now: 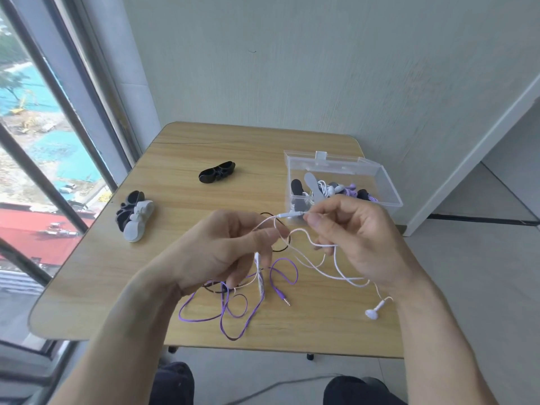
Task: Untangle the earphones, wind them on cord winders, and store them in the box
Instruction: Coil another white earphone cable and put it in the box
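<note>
White earphone cord (321,249) pinched at its plug end by the right hand (355,241) and by the left hand (230,249) above the table's near edge (263,350); knots may be tightened if it is pulled against the purple cord (233,311).

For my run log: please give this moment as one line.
left hand: holds white earphone cord | right hand: pinches its plug end | box: open

A bare upper-storey room, likely an office or spare room: a small wooden table (222,159) stands against plain pale wall panels (321,68), beside a tall dark-framed window (43,147) overlooking rooftops far below.
</note>
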Available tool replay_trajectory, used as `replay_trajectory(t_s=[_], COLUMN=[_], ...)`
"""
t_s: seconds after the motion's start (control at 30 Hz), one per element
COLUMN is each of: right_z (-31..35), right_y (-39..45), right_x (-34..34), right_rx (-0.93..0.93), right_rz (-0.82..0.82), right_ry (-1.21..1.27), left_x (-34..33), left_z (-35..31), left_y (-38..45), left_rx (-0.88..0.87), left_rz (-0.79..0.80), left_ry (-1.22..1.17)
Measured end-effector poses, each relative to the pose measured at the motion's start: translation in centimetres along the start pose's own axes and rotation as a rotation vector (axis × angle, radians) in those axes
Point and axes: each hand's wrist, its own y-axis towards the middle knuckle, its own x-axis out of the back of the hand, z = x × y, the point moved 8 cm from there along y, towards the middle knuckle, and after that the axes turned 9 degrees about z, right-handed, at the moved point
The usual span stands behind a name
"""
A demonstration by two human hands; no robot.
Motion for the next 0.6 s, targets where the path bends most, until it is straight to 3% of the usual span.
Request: replay_trajectory(t_s=[0.23,0.4,0.5,0.6], right_z=[-0.1,-0.5,-1.4,-3.1], right_y=[-0.2,-0.9,-2.0,-2.8], right_x=[-0.3,3.8,7.0,9.3], right_rx=[-0.021,-0.102,-0.187,-0.331], right_rz=[0.037,-0.220,-0.379,-0.415], right_ry=[-0.167,-0.430,-0.496,-0.472], left_x=[-1.2,0.3,3.9,6.9], left_z=[-1.7,-1.9,-0.6,0.2], left_y=[0.8,0.3,-0.8,-2.3], left_rx=[-0.206,-0.191,-0.131,-0.087], left_rz=[0.017,-0.089,-0.369,-0.696], left_ry=[-0.299,-0.642,-0.518,-0.241])
